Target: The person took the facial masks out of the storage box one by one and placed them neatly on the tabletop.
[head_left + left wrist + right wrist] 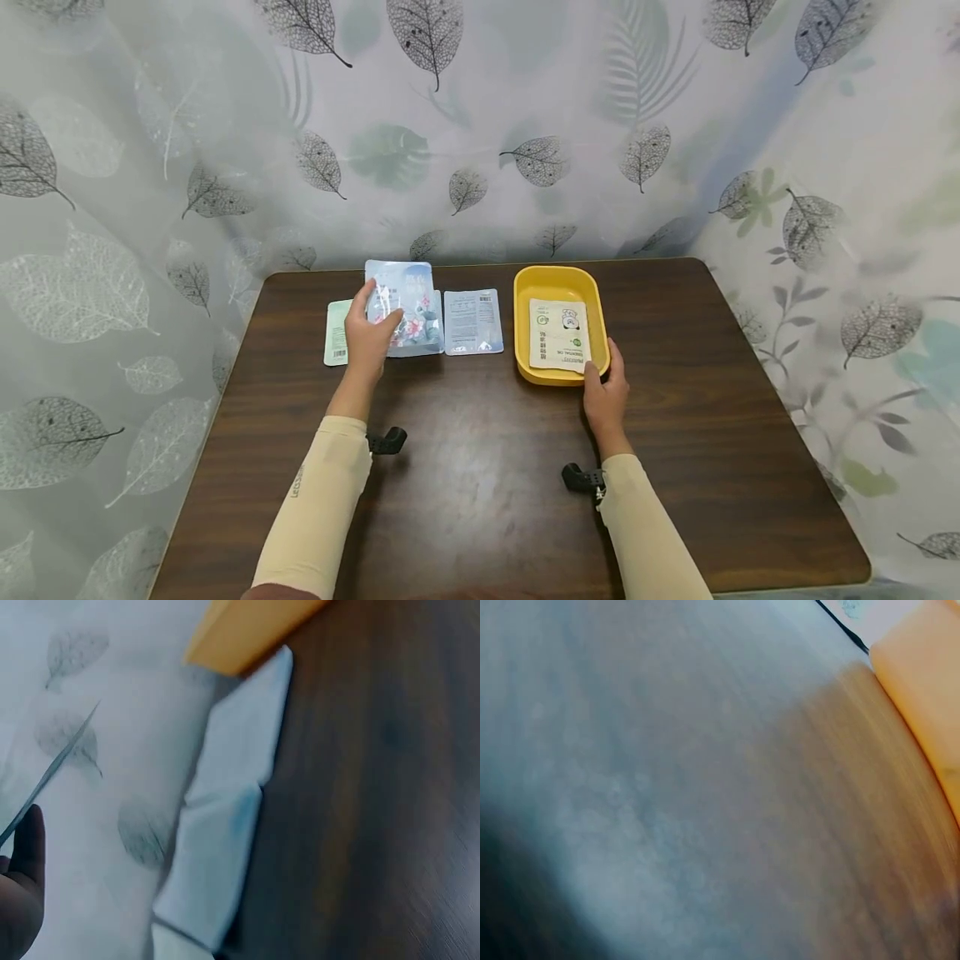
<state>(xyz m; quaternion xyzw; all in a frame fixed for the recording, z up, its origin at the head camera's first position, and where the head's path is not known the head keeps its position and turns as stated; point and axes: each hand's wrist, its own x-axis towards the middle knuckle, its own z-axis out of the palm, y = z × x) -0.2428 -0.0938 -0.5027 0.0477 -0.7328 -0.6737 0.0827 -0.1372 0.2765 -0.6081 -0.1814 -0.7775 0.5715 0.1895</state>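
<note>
My left hand (pixel 367 333) holds a light-blue flat packet with pink flowers (pixel 405 300) between thumb and fingers. In the left wrist view this packet (pixel 52 769) shows edge-on, raised off the table. Another blue packet (pixel 429 342) lies below it, partly covered. To the left is a pale green packet (pixel 337 333), partly behind the hand; to the right, a pale blue packet with printed text (pixel 472 322). My right hand (pixel 606 396) grips the near right corner of a yellow tray (pixel 551 277), thumb at the rim. A cream packet (pixel 558 333) lies inside the tray.
All of this is on a dark wooden table (pixel 480 483) with rounded corners. A leaf-patterned curtain (pixel 480 125) hangs along the back and sides. Both wrists carry a black strap device (pixel 387 441). The right wrist view mostly shows blurred tabletop beside the tray (pixel 922 697).
</note>
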